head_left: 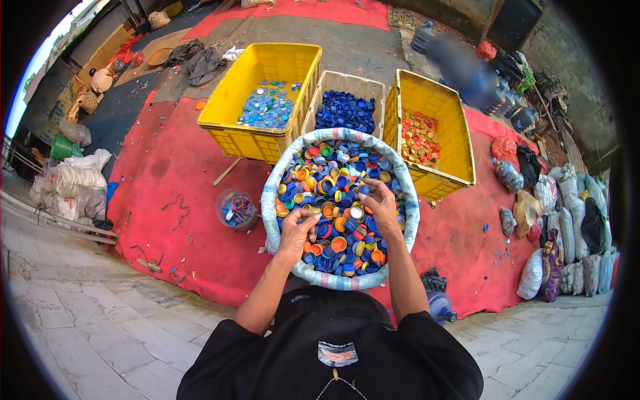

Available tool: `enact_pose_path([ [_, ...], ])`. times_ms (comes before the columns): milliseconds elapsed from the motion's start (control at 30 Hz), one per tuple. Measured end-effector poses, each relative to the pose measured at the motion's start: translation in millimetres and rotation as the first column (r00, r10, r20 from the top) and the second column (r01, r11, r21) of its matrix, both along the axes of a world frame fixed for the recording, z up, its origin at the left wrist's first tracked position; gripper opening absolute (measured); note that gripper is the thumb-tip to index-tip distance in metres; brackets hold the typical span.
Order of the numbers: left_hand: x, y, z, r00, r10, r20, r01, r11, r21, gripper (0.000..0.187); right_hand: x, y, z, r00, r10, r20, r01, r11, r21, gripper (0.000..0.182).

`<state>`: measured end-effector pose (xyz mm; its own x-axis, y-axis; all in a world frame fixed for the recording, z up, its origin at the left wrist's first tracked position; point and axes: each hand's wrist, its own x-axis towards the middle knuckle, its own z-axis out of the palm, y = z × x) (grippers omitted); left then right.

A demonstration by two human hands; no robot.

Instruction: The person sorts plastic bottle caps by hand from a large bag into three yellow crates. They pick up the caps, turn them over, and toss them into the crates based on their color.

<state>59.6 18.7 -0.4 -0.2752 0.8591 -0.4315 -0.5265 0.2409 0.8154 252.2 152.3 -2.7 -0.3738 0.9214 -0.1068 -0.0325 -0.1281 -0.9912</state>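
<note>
Head view: both hands work in the sack (280, 175) of mixed caps (333, 193), left hand (298, 230) curled, contents hidden, right hand (378, 199) pinching a cap; best to lift one colour at a time.

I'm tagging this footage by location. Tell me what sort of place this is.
Probably an outdoor recycling sorting yard. Both hands, left hand and right hand, work over a sack of mixed bottle caps; yellow crates behind hold caps sorted by colour; stuffed bags line the edge.
</note>
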Motion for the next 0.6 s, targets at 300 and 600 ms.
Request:
enact_pose_path([
  [300,-1,65,-27,0.425,-0.078,-0.902,0.138,0.990,-0.020,0.022,44,-79,2,0.617,-0.468,-0.632,-0.035,0.786,-0.617,0.018],
  [600,9,81,-31,0.097,-0.096,-0.991,0.217,0.974,-0.073,0.025,48,-117,2,0.570,-0.494,-0.656,-0.084,0.760,-0.645,0.014],
])
